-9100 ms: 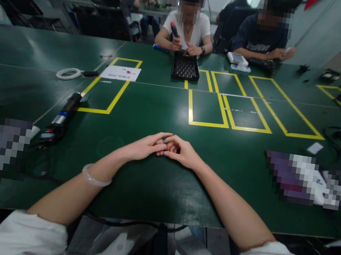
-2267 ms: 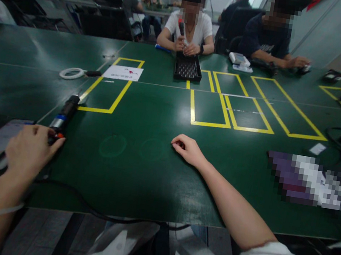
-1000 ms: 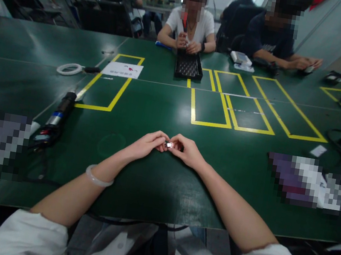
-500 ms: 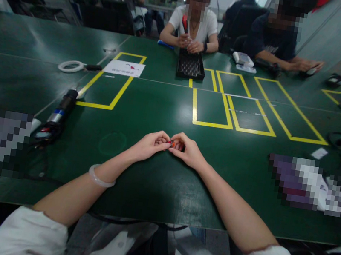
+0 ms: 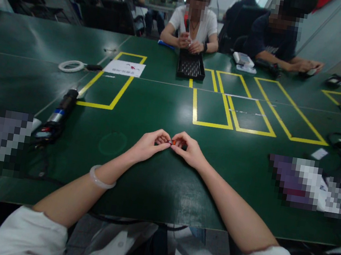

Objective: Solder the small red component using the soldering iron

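Note:
My left hand (image 5: 152,144) and my right hand (image 5: 188,148) meet fingertip to fingertip above the green table (image 5: 155,185). Between them is a small orange-and-dark piece (image 5: 173,142), pinched by the thumb and fingers of both hands. Its orange part shows on the right hand's side, a dark reddish part on the left's. The fingers cover most of it, so its exact kind does not show. A pale bracelet (image 5: 102,176) circles my left wrist.
A black handheld tool (image 5: 59,112) lies at left, near a white cable coil (image 5: 70,66). Yellow tape outlines mark the tabletop. Across the table a person in white (image 5: 192,27) holds a red-and-black tool behind a black tray (image 5: 190,75). Blurred-out items lie at both sides.
My hands have shifted only slightly, still pinching the small piece, with its orange part turned a little. The person opposite has tilted the red-and-black tool a bit.

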`<state>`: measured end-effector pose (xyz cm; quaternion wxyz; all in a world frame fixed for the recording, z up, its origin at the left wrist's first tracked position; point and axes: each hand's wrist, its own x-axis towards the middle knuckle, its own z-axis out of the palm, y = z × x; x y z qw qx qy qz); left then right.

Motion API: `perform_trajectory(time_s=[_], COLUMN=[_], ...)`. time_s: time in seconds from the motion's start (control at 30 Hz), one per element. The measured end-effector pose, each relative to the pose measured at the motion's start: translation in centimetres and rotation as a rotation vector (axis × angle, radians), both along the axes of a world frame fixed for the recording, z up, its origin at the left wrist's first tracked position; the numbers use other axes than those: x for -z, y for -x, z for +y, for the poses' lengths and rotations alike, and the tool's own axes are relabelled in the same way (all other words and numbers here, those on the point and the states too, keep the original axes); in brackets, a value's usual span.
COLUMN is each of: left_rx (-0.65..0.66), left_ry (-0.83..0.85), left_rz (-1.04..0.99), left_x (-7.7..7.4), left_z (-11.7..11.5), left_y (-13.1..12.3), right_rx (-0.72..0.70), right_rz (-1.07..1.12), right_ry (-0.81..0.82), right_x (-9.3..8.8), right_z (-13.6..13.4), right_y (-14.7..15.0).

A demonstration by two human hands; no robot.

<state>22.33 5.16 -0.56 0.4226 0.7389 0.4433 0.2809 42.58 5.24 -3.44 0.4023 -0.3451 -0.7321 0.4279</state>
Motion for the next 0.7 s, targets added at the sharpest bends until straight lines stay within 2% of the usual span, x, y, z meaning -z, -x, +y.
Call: perform_trajectory(time_s=[0.2, 0.43, 0.7], left_rx=[0.004, 0.002, 0.001], left_ry=[-0.059, -0.11, -0.1], left_rz=[0.011, 0.015, 0.047], left_x=[-0.33, 0.16, -0.12], left_z=[-0.18, -0.06, -0.11], left_y=[-0.13, -0.06, -0.1], right_rx=[0.035, 0.024, 0.03], right_rz=[-0.059, -0.097, -0.109], right_ry=[-0.033, -0.106, -0.071], right_x=[-0.12, 0.06, 0.01], right_z=[0.08, 0.11, 0.16], right_y=[-0.03, -0.08, -0.16])
